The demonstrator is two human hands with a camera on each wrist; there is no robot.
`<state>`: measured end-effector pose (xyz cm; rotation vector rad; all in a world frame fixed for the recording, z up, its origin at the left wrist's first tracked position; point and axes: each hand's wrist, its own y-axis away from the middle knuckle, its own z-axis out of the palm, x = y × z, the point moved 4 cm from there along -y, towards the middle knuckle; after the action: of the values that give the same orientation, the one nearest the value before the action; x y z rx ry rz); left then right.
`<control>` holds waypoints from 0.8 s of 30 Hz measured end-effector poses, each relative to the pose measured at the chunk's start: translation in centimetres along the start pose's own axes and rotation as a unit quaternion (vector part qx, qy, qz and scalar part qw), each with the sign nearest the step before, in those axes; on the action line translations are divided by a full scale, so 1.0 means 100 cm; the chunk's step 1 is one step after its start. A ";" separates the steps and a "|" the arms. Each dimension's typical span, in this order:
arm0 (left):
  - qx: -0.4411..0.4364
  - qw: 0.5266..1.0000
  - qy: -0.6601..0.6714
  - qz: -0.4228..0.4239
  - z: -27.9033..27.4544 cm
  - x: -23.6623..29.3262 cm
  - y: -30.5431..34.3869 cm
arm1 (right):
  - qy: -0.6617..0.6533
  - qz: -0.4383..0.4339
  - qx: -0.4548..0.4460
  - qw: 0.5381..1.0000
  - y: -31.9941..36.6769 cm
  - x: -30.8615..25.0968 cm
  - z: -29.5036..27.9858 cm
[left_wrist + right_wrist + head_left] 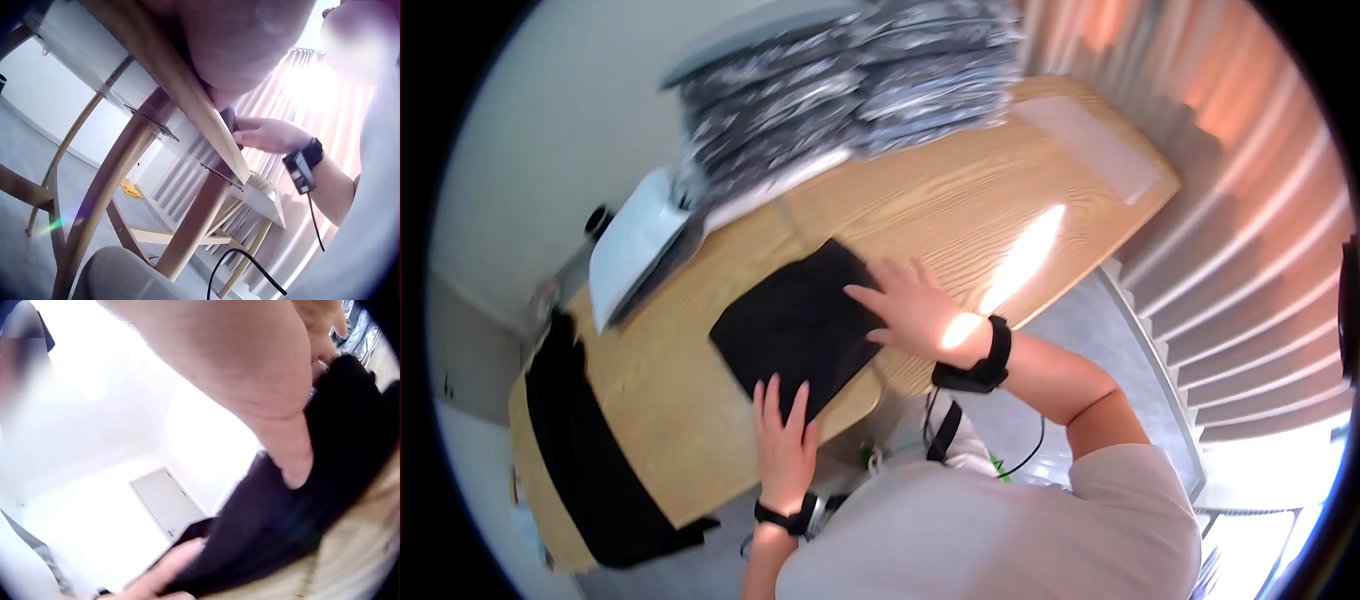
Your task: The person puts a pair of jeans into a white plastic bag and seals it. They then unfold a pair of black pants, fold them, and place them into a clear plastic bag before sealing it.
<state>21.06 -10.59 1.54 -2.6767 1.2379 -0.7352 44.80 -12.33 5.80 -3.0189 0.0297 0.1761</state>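
Note:
A folded black cloth (pixel 800 325) lies on the wooden table (pixel 960 210) near its front edge. My left hand (pixel 783 435) lies flat on the cloth's near corner, fingers straight. My right hand (pixel 910 305) presses flat on the cloth's right side, fingers spread. In the right wrist view the right hand's thumb (pixel 294 450) rests on the black cloth (pixel 325 487). The left wrist view looks under the table edge (pixel 206 125) and shows the right hand (pixel 269 134) with its wrist strap.
A tall stack of grey patterned packets (pixel 850 80) fills the table's far end. A white bag (pixel 635 245) lies beside it. More black fabric (pixel 580 450) drapes over the table's left end. A clear sleeve (pixel 1090 145) lies at the far right. A curtain (pixel 1250 200) hangs at right.

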 end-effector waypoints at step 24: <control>0.059 0.993 -0.094 -0.039 0.017 0.036 -0.028 | 0.248 0.432 0.031 0.866 0.166 0.539 -0.048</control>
<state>25.75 -11.57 2.24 -2.6393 1.0179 -0.5303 98.39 -30.07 2.28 -2.6475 1.3842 -0.5230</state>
